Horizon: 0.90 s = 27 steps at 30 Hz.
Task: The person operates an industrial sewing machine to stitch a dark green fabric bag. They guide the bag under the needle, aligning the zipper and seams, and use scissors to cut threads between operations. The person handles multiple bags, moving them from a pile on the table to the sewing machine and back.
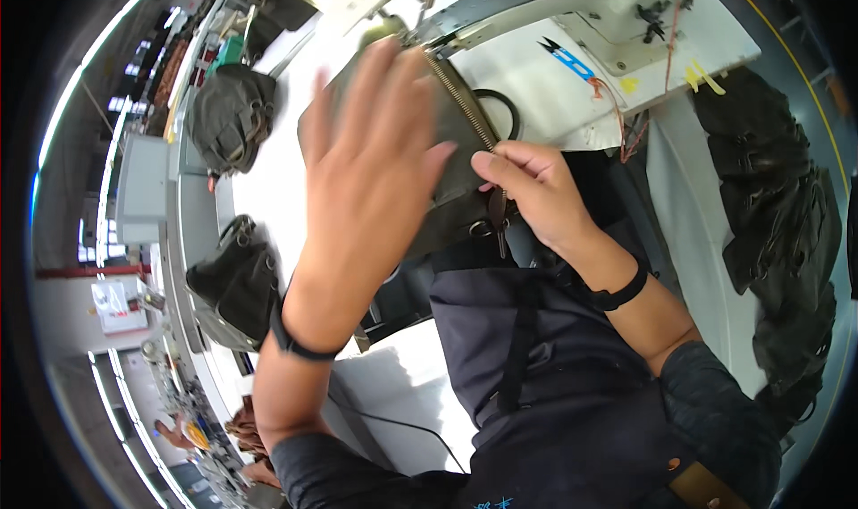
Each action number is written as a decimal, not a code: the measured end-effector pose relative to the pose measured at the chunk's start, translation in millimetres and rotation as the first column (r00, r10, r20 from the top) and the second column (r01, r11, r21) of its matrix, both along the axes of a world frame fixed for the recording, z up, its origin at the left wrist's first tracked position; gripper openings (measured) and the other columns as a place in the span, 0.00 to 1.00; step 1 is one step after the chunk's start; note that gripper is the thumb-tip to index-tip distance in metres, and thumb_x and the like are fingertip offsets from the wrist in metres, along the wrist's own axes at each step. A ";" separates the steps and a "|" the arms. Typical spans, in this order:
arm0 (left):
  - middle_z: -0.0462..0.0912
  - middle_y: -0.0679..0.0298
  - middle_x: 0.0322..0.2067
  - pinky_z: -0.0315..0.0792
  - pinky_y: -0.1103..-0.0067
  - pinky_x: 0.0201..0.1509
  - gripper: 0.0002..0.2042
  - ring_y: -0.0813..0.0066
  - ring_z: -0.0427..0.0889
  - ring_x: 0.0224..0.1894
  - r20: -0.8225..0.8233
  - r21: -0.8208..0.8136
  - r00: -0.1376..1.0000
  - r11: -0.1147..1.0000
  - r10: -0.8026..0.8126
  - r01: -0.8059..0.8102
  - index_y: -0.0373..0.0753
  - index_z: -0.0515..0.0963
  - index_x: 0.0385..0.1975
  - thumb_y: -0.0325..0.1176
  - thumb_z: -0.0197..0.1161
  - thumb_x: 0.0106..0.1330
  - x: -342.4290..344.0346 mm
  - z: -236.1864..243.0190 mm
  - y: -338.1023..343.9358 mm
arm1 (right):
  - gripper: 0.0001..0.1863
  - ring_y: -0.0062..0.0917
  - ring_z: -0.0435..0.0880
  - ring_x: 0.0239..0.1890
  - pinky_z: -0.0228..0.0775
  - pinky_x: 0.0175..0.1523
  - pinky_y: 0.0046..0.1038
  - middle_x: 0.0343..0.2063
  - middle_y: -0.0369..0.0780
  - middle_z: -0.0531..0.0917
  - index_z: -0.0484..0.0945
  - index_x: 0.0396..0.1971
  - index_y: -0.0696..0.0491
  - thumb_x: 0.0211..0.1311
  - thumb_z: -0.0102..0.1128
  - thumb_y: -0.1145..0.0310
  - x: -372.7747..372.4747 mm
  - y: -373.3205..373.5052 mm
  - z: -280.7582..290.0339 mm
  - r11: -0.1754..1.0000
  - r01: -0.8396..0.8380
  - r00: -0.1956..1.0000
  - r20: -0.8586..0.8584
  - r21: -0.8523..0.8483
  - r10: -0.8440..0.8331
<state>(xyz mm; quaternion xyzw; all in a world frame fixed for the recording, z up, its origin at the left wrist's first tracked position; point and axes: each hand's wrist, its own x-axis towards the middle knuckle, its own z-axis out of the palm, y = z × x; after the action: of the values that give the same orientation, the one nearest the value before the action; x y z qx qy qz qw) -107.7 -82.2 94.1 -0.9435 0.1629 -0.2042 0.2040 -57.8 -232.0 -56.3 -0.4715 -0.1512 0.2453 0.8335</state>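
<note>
Right hand (542,193) pinched on one brass zipper (466,105), near end, right side of one olive bag (459,171). Left hand (366,165) spread wide, blurred, over that bag; cannot tell if touching. Left of the bag: two dark bags (229,120). Right of it: one blue snips (569,60), on white bench (536,107).

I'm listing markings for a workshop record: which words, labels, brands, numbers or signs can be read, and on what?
None can be read for certain.
Dark apron: blue marks, cut off at the lower edge.
White sheet at left: too small to read.
Zippered bag: no text visible.
</note>
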 end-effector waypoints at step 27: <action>0.76 0.54 0.67 0.51 0.51 0.78 0.34 0.38 0.57 0.75 -0.006 -0.413 0.958 0.872 0.288 -0.264 0.44 0.79 0.67 0.65 0.51 0.76 -30.4 -82.7 5.5 | 0.23 0.06 0.59 0.25 0.52 0.28 0.18 0.19 0.24 0.66 0.66 0.19 0.50 0.77 0.63 0.66 -0.4 10.3 11.3 0.993 0.002 0.996 -0.086 0.119 0.008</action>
<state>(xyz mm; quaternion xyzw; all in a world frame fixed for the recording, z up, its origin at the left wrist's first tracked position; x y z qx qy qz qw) -138.2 -76.7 11.4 -0.9726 -0.0255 -0.2286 0.0333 -58.2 -221.7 -45.0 -0.4097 -0.1303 0.2571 0.8655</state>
